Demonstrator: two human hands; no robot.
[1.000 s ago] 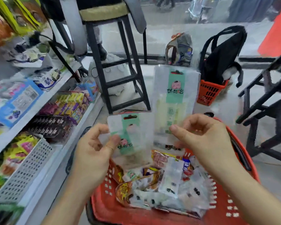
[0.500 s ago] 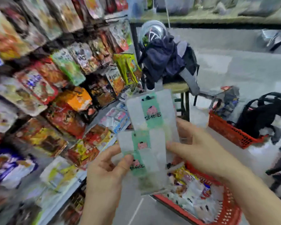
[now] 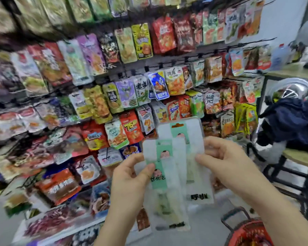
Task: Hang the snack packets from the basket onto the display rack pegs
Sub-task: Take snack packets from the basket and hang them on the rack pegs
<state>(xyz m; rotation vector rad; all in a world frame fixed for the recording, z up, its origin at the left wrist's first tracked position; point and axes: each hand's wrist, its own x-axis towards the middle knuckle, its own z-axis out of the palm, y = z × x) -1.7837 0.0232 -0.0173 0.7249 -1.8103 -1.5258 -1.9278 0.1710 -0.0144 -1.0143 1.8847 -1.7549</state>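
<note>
Now left hand (image 3: 130,176) and right hand (image 3: 226,162) pinch snack packets (image 3: 178,167) before the display rack (image 3: 167,59), holes up for pegging

There are 2 hands, the left hand (image 3: 130,178) and the right hand (image 3: 226,162), with 3 green-striped clear packets (image 3: 164,174) between them. 1 red basket (image 3: 249,233), 1 helmet (image 3: 292,89) and 1 stool (image 3: 304,158) show. The hanging snacks (image 3: 132,128) on the display rack (image 3: 169,59) are too many and too blurred to count.

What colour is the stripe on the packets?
Mint green, on clear whitish packets; the head view shows it best.
</note>
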